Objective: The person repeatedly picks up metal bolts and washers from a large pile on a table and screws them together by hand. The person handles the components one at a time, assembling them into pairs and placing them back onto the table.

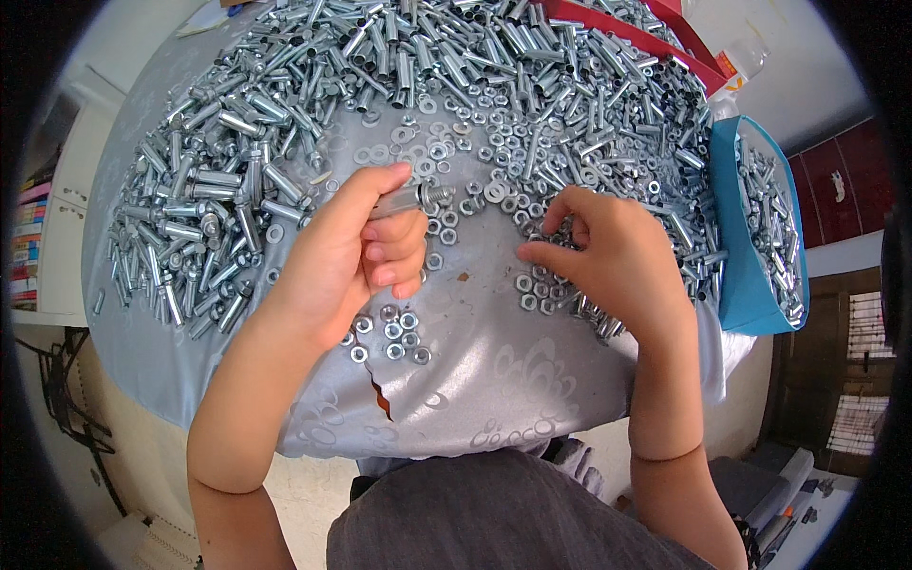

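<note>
My left hand [328, 252] is closed around a metal sleeve anchor bolt [403, 200], thumb along its top. The bolt's threaded end sticks out to the right, toward the middle of the table. My right hand [622, 256] hovers low over loose hex nuts [534, 290] on the right. Its thumb and forefinger are curved with a gap between them, and I see nothing held there; the other fingertips are partly hidden. A small group of hex nuts [393, 331] lies just below my left hand. More nuts and washers [437, 150] are scattered between and beyond both hands.
A silver patterned cloth [513, 380] covers the round table and has a tear [380, 394] near the front. Assembled anchor bolts [237, 180] are heaped at left, metal sleeves [399, 57] at the back. A blue bin [741, 218] of metal parts stands right, a red tray [646, 38] behind.
</note>
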The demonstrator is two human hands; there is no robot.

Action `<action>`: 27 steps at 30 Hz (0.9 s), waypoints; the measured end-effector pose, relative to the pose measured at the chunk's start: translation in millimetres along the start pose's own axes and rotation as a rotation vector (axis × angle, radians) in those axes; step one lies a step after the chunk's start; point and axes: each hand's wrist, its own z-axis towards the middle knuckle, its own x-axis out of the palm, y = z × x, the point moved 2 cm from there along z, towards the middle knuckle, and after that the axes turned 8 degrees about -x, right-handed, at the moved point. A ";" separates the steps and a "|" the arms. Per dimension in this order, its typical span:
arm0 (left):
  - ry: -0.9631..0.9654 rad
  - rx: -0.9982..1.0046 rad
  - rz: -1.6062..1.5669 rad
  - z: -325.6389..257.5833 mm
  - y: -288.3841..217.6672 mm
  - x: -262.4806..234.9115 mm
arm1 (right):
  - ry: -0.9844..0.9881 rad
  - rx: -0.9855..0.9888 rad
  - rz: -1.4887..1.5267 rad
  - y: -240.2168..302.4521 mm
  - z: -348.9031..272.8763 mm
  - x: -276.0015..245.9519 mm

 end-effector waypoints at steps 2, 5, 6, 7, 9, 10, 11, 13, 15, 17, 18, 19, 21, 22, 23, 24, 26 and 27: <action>-0.016 -0.006 0.003 -0.5 1.0 -0.3 | -0.037 -0.070 0.016 -0.6 -1.0 5.6; -0.013 0.010 0.061 -0.6 1.3 1.4 | -0.072 -0.167 0.066 2.5 -1.0 8.0; -0.007 0.020 0.089 -0.6 1.1 2.3 | -0.060 -0.159 0.112 5.0 -0.8 5.4; -0.035 0.015 0.101 -0.8 1.8 2.5 | -0.045 -0.152 0.158 7.9 0.1 3.5; -0.091 0.006 0.124 -1.3 3.2 3.1 | -0.066 -0.145 0.385 14.8 1.1 1.6; -0.076 0.005 0.137 -1.3 4.1 2.1 | -0.076 -0.143 0.499 17.8 0.8 0.7; -0.063 0.003 0.149 -1.2 5.3 0.1 | -0.087 -0.165 0.542 20.8 -0.7 -0.9; -0.067 -0.003 0.179 -1.9 7.1 -0.1 | -0.111 -0.207 0.628 25.1 -4.2 -3.0; -0.104 -0.012 0.213 -3.4 8.6 2.7 | -0.127 -0.268 0.642 25.7 -4.6 -0.5; -0.089 0.000 0.215 -5.2 9.2 4.2 | -0.149 -0.299 0.648 26.8 -4.4 0.9; -0.082 0.007 0.216 -5.7 9.2 4.6 | -0.161 -0.298 0.649 27.5 -4.2 1.9; -0.070 0.013 0.209 -5.6 8.9 4.5 | -0.171 -0.298 0.650 27.7 -3.5 3.0; -0.048 0.026 0.196 -5.3 8.0 3.7 | -0.174 -0.312 0.634 28.0 -2.4 5.2; -0.030 0.019 0.190 -5.3 7.6 3.9 | -0.176 -0.317 0.623 27.8 -2.6 5.6; -0.012 0.011 0.184 -5.3 7.0 3.8 | -0.172 -0.325 0.623 27.3 -2.7 6.1; 0.007 0.004 0.177 -5.3 6.5 3.9 | -0.167 -0.332 0.623 26.4 -2.5 6.5; 0.025 -0.008 0.171 -4.5 6.7 2.8 | -0.175 -0.354 0.579 26.5 -2.6 8.1; 0.036 -0.015 0.169 -4.0 7.0 2.8 | -0.187 -0.366 0.533 27.6 -2.8 8.7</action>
